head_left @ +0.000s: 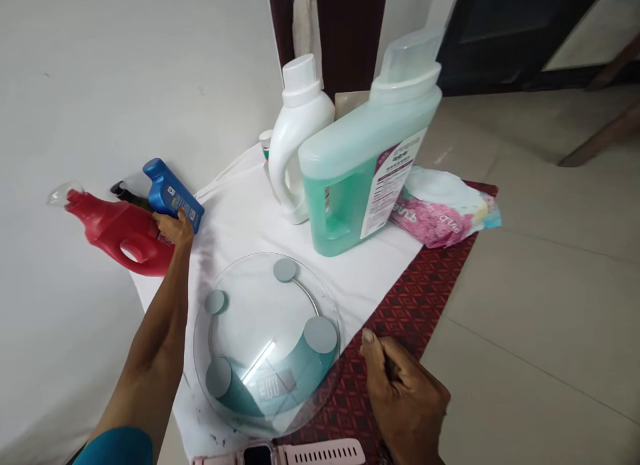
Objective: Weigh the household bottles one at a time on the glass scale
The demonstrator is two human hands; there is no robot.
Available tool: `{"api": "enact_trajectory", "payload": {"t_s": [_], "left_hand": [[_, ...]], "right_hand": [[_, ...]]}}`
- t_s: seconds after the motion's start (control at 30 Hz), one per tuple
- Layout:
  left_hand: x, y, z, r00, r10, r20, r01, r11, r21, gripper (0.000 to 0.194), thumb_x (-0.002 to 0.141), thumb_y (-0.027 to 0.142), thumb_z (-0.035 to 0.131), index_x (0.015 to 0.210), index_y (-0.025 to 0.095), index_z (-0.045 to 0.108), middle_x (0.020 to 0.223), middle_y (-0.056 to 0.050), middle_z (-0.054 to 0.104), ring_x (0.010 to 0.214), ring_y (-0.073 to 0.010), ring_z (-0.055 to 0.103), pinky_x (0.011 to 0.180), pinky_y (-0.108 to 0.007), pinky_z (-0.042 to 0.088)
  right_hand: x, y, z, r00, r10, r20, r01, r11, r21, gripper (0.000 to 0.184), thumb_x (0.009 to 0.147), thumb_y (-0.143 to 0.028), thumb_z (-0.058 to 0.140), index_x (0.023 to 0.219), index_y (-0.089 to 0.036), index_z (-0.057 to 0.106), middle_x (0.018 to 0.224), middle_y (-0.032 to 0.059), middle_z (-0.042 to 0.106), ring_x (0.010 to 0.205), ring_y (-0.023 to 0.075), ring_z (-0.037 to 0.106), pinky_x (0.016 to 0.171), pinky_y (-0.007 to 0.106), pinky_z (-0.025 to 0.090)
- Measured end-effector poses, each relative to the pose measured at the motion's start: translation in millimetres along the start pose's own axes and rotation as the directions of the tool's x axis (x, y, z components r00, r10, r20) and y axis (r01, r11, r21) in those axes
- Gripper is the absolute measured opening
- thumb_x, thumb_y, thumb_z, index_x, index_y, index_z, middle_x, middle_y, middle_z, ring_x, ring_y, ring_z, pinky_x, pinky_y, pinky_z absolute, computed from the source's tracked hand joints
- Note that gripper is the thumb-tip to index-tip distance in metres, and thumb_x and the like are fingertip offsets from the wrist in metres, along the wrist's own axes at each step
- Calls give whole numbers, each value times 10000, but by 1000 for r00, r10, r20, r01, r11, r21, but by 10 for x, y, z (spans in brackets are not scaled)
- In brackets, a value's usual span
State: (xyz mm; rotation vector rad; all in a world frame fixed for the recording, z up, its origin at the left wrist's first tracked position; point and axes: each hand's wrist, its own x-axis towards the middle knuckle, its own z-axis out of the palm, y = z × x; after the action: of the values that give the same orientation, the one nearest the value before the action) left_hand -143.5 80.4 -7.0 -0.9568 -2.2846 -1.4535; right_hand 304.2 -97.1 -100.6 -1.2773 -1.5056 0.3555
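Note:
My left hand (175, 230) reaches in between a red detergent bottle (125, 232) and a blue bottle (175, 195), its fingers bent. A dark-capped bottle (129, 194) stands partly hidden behind the red one. Whatever the left fingers close on is mostly covered. Curled near the table's front right edge, my right hand (403, 395) shows nothing in it. To its left lies a round glass bathroom scale (265, 345) with several grey discs. A pink-strapped smartwatch (320, 453) lies at the near edge.
A white jug (305, 118) and a large green liquid jug (345, 158) stand at the back, beside a pink wipes pack (445, 212). A small white-capped bottle (265, 142) is behind them. White cloth (225, 232) covers part of the red patterned tabletop (425, 292). A wall borders the left.

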Motion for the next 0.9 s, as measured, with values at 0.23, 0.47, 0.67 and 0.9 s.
{"api": "enact_trajectory", "payload": {"t_s": [0.23,0.47,0.67,0.9], "left_hand": [[-50,205,-7,979,107,-172,-133,980,-146,844,732,880,752,1097,180,455,1350,-230,545,1629,-524,269,1189,-773,292],[-879,1093,196,867,410,282,-275,868,-414,682,922,777,710,1291,218,579,1401,-180,630,1336,-336,640,1061,-524,561],[-1291,1803,809,784,339,521,52,800,-598,556,901,678,782,709,207,558,722,-23,589,745,-187,628,698,-315,520],[-1328,2037,882,934,57,353,217,695,-685,497,823,485,885,672,218,494,621,42,453,573,-112,458,525,-278,382]], "right_hand": [[8,-7,15,1000,1,-10,-1,1000,32,484,1086,-303,633,624,-219,514,542,-58,533,453,79,435,509,240,377],[29,-34,8,997,-74,-20,74,997,0,493,1092,-270,618,627,-223,459,541,-68,489,456,72,355,486,243,320],[30,-50,11,997,-77,-28,76,997,-16,494,1085,-238,628,635,-227,425,543,-78,446,468,71,337,493,247,304],[30,-56,36,997,-55,-49,54,998,-30,495,1082,-218,619,640,-227,395,548,-86,405,480,67,322,498,241,293]]}}
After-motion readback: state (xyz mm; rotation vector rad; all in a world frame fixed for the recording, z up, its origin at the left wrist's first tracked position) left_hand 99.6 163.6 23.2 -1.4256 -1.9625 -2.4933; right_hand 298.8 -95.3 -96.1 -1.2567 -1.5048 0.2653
